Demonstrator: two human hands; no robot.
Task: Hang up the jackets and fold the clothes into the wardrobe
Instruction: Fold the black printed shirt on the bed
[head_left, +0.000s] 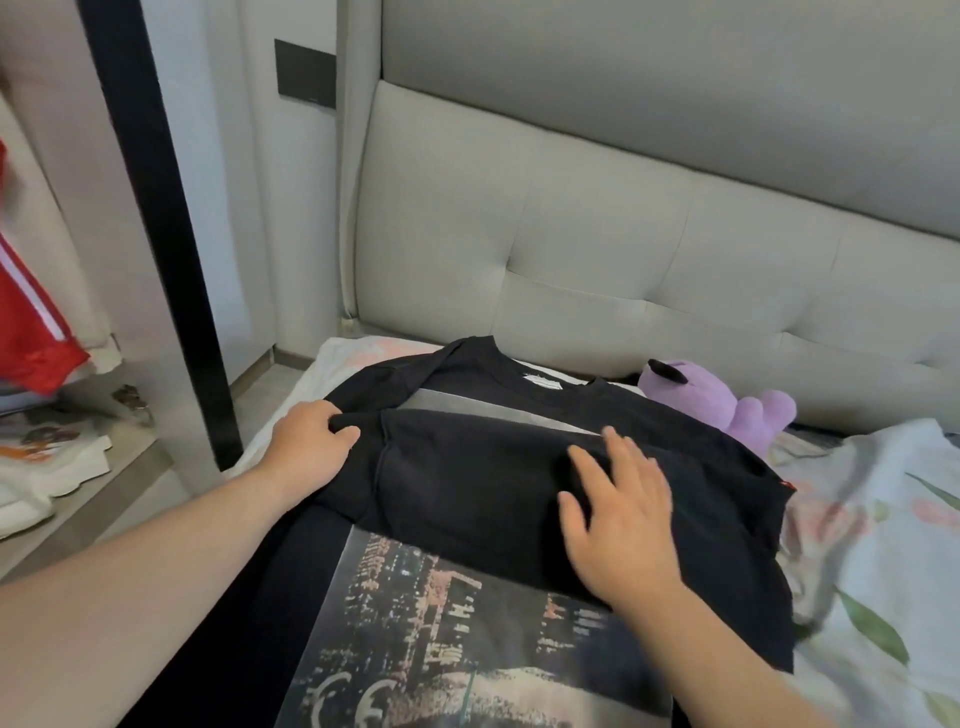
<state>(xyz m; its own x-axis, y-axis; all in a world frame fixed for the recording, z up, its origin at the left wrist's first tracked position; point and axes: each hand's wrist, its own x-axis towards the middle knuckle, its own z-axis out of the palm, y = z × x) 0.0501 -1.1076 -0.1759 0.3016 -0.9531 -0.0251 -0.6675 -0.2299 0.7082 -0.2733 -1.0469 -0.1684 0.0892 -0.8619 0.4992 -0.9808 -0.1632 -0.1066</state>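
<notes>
Left of my left hand (306, 441), the wardrobe (119, 467) holds a hanging red garment (26, 332) and what look like folded white clothes (47, 467) on its shelf. The black shirt (467, 483) lies on the bed (857, 519) under both hands, collar away from me, long axis running from me toward the headboard (623, 249). My left hand pinches a fold at its edge. My right hand (618, 519) rests flat, fingers spread, on the folded-over sleeve.
</notes>
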